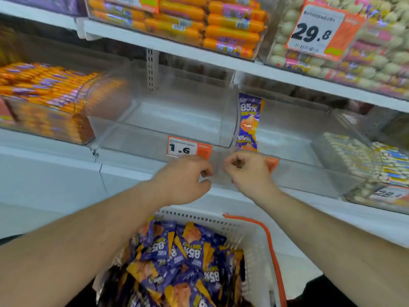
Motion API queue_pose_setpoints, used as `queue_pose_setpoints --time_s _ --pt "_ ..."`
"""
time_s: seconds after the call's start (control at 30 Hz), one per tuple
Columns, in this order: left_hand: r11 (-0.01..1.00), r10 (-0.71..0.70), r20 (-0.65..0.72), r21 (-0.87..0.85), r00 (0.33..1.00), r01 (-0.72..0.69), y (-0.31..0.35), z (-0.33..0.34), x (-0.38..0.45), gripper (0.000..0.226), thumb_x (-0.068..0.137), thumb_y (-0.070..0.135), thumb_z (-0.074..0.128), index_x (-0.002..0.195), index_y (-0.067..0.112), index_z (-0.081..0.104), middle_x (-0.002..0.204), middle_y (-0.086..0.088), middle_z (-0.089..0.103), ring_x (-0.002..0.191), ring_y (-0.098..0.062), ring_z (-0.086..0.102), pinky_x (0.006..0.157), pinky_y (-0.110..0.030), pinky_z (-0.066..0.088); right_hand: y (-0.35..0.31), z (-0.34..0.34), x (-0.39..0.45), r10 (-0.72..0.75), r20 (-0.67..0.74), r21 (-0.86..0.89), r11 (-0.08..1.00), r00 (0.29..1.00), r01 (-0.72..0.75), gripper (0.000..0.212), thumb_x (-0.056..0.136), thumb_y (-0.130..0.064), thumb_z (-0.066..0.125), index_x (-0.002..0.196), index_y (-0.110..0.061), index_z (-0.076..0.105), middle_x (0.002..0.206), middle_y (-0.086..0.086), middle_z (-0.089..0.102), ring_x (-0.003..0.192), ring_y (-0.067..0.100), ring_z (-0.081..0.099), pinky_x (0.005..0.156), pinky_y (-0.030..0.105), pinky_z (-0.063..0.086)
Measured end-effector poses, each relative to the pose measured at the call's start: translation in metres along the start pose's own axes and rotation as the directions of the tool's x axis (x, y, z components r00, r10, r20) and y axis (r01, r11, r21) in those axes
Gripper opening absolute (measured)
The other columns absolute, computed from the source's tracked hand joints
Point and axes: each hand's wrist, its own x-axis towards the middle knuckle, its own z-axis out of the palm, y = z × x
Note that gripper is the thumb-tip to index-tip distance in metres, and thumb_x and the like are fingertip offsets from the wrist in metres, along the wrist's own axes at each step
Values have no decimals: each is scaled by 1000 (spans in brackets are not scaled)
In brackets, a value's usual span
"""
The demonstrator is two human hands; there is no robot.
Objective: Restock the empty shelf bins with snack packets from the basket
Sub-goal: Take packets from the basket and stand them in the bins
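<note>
Two clear empty bins sit side by side on the middle shelf, the middle bin (155, 131) and the right bin (294, 138). One purple-and-orange snack packet (249, 120) stands upright against the wall where they meet. My left hand (186, 180) curls round the front right corner of the middle bin, thumb underneath. Just below the packet, my right hand (247, 171) curls on the front left corner of the right bin. Below my forearms, the white basket (247, 231) with an orange handle holds several matching purple packets (188, 258).
A full bin of orange sausage sticks (44, 94) stands at the left, and a bin of pale packets (363, 160) at the right. The upper shelf (199, 56) overhangs the empty bins. A 1.6 price tag (182, 148) hangs on the middle bin's front.
</note>
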Motion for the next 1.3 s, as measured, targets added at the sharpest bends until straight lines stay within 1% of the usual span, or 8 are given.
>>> queue_pose_setpoints --time_s 0.1,0.23,0.37,0.57,0.77,1.0,1.13,1.3 --pt "983 -177 247 -8 953 185 -23 19 -19 25 93 26 56 116 24 64 118 7 61 102 -12 55 83 -22 39 27 35 -17 163 201 -94 985 966 -146 24 83 -8 65 64 -22 66 57 -11 60 57 14 56 65 35 51" --pt "967 -238 524 54 818 247 -35 31 -27 30 95 32 52 123 25 58 124 5 57 107 -15 53 93 -31 44 77 78 -40 454 407 -327 883 792 -338 27 86 -14 65 60 -17 57 59 -1 56 58 18 54 64 34 49" --pt "972 -233 641 122 731 202 -37 35 -27 17 95 35 48 95 19 53 95 -6 51 86 -23 49 81 -34 42 124 112 -73 648 493 -556 748 581 -363 39 89 -25 67 63 -15 41 57 4 38 50 19 40 52 30 38" --pt "972 -231 702 138 673 189 -38 35 -24 20 96 37 47 95 22 36 96 -2 34 86 -18 30 74 -34 29 146 128 -115 737 562 -674 671 374 -310 48 75 -47 82 89 -15 50 73 5 55 62 18 55 58 34 48" --pt "964 -261 701 157 664 213 -27 30 -24 30 98 37 48 108 11 58 110 -7 59 98 -26 56 87 -36 44 147 134 -132 744 531 -695 656 406 -294 80 65 -52 87 121 -12 46 105 4 54 87 21 60 60 30 48" --pt "960 -268 716 141 645 242 -18 24 -29 46 100 36 48 141 16 47 140 -3 52 124 -23 51 96 -29 39 122 112 -105 687 592 -657 714 422 -242 54 83 -38 77 123 -6 59 122 13 61 110 25 60 94 38 51" --pt "965 -251 691 126 678 229 -16 24 -28 51 97 38 52 143 17 43 132 -5 56 111 -22 57 85 -26 39 78 83 -66 551 677 -657 752 488 61 36 84 -42 75 70 -17 54 70 1 51 61 16 47 57 28 37" --pt "959 -190 687 -23 702 282 -13 30 -26 41 86 38 69 122 21 58 115 4 64 101 -14 61 88 -31 49 9 37 -31 385 760 -583 760 524 287 39 81 -39 78 60 -21 49 56 -4 45 51 13 41 51 29 30"
